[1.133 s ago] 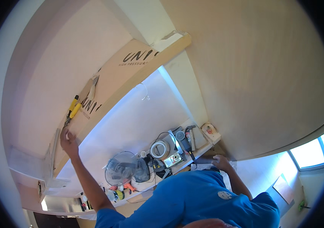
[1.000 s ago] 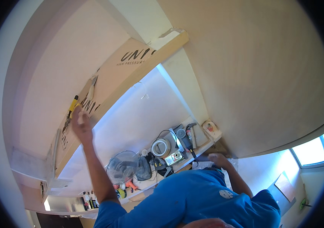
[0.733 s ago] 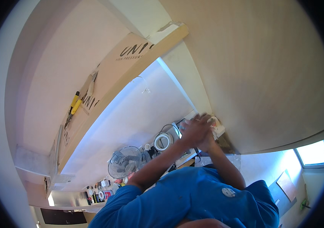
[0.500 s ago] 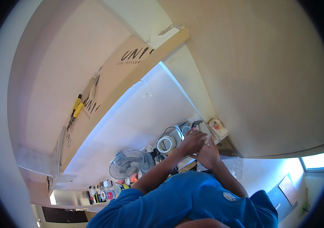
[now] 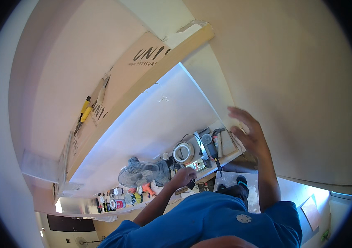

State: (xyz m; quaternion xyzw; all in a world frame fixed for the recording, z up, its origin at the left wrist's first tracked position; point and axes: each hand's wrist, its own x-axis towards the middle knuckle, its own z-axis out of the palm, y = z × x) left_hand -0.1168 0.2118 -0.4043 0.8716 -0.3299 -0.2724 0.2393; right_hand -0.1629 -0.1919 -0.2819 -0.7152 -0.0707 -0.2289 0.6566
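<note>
My right hand [image 5: 249,134] is raised in front of the large beige panel, fingers spread and nothing visible in them. It partly covers a small pale packet [image 5: 237,135] at the end of the shelf. Lower and to the left, my left hand [image 5: 183,177] has its fingers curled in, in front of the shelf edge; whatever they may hold is hidden. A dark object [image 5: 191,184] shows just below those fingers. Close by on the shelf lie a roll of tape [image 5: 183,153], a shiny metallic item [image 5: 196,165] and a hammer [image 5: 220,140].
A grey fan [image 5: 138,173] stands left of my left hand, with an orange tool [image 5: 148,189] and several cans and jars [image 5: 118,203] beyond. A wooden-edged ledge [image 5: 143,87] crosses above, bearing yellow-handled tools [image 5: 86,113] and a scraper [image 5: 102,93]. My shoe [image 5: 242,181] is on the floor below.
My hands were together over the shelf's right end and have parted. The left went down and left; the right rose to the right with fingers spreading. The hammer is now in full view.
</note>
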